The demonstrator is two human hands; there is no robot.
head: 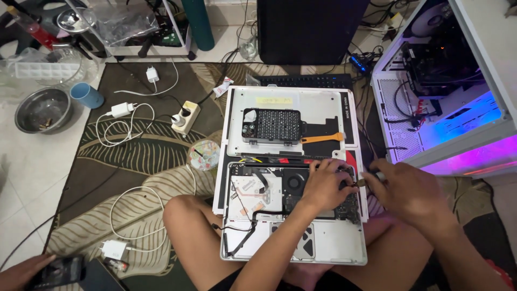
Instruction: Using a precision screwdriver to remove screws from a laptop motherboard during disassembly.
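Far off to the left of both hands, a steel bowl (43, 110) sits on the floor with a blue cup (86, 95) just beside it. Down in the bottom left corner, another person's hand (21, 271) holds a dark phone (59, 271). Closer in, white chargers (120, 110) and loose white cables (134, 210) lie on a leaf-patterned rug (134, 156), near a small power strip (185, 117). A round little dish (204, 155) rests just left of the laptop.

Below both hands lies an open laptop (293, 215) with its bottom cover off, resting on the person's crossed legs. You can see its black fan (295, 181) and a black loose wire (237, 231) inside.

Above the hands, the grey cover (323, 105) lies flat. On it sit a black case of screwdriver bits (271, 125) and an orange pry tool (322, 138).

The left hand (323, 186) rests on the laptop's insides, near the top right part. Its fingers are curled down and pressed on the parts. I cannot tell if it holds anything small.

Just right of it, the right hand (412, 191) is closed around a small screwdriver (366, 180). The tip points left, toward the left hand's fingers, over the laptop's right edge.

Past the right hand, a white computer case (447, 81) stands open, glowing blue and purple inside. Up top, behind the cover, are a black keyboard (307, 81) and a dark screen (307, 29).
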